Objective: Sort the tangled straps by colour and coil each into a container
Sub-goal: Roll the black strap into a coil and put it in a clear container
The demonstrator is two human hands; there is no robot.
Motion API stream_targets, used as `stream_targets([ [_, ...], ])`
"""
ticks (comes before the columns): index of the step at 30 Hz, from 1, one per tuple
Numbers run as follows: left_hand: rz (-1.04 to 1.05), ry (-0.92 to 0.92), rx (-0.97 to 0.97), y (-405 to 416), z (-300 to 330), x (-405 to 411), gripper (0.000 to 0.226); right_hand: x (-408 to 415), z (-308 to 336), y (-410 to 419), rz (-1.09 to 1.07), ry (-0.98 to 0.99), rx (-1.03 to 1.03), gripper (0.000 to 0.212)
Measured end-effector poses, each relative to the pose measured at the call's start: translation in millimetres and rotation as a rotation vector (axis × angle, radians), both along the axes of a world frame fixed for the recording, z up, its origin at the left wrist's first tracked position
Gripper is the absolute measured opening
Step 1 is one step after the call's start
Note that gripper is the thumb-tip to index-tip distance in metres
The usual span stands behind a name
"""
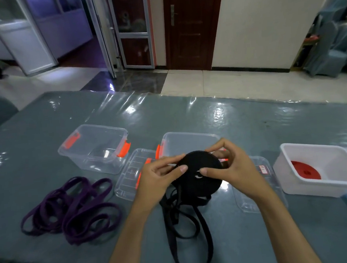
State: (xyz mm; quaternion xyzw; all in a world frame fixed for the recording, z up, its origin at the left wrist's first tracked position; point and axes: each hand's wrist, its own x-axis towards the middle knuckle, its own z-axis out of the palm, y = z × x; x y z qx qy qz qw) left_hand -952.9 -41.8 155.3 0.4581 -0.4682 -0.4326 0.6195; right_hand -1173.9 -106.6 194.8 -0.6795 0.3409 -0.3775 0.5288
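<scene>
I stand at the near edge of the table point(250, 115), its grey-blue cover under a glossy clear sheet. The far edge runs from ten o'clock across to two o'clock, with tiled floor beyond it. The widest bare stretch of table lies past the containers, from eleven to one o'clock; there is also bare room near me at five o'clock, right of the trailing strap.

My left hand point(157, 178) and my right hand point(231, 168) are both clenched around the black coil point(200, 170), a flat wound disc of strap held above the table in front of me. The left thumb and fingers pinch its rim at nine o'clock; the right thumb presses the coil's face near a small white mark while the right fingers curl over its top edge at one o'clock. The unwound black strap point(188, 229) hangs from the coil and loops over the table toward six o'clock.

The purple straps point(71, 210) lie in a loose pile at eight o'clock, well apart from my hands. A clear box with orange latches point(95, 148) sits at ten o'clock, a second clear box point(190, 140) just behind the coil at twelve. Clear lids point(130, 174) lie flat beside them. The white tub point(324, 165) at three o'clock holds a red coil point(305, 169).
</scene>
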Motion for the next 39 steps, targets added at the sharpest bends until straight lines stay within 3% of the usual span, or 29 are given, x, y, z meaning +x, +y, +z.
stream_targets([
  [6,0.064,-0.026,-0.005,-22.8,-1.8,-27.6,0.021,-20.3,-5.9,-18.9,0.057,-0.042,0.069,0.046],
  [9,-0.016,-0.077,0.016,-28.5,-4.2,-34.2,0.027,-34.9,-8.9,-27.6,-0.032,-0.13,0.079,0.034],
  [11,0.044,-0.121,0.008,-33.6,-4.2,-42.4,0.023,-43.1,-14.4,-33.4,-0.055,-0.113,0.09,0.03],
  [16,0.171,-0.088,0.007,-47.6,-5.8,-74.5,0.022,-70.8,-21.7,-39.1,0.057,-0.066,0.159,0.048],
  [23,0.094,-0.049,-0.006,-46.8,-2.4,-118.6,0.025,-112.0,-27.2,-36.5,-0.172,-0.219,0.144,0.037],
  [26,0.155,0.03,-0.01,-44.8,-1.8,-132.7,0.02,-117.9,-27.7,-27.6,-0.21,-0.271,0.145,0.035],
  [30,0.307,-0.006,-0.019,-36.0,-6.7,-151.0,0.014,-120.1,-26.2,-15.1,-0.246,-0.332,0.147,0.034],
  [36,0.278,0.067,-0.008,-18.5,-13.6,-147.5,0.015,-110.4,-31.2,-6.1,-0.289,-0.395,0.189,0.034],
  [39,0.389,0.085,-0.025,-13.7,-13.1,-143.6,0.016,-98.4,-35.8,-4.7,-0.291,-0.426,0.214,0.034],
])
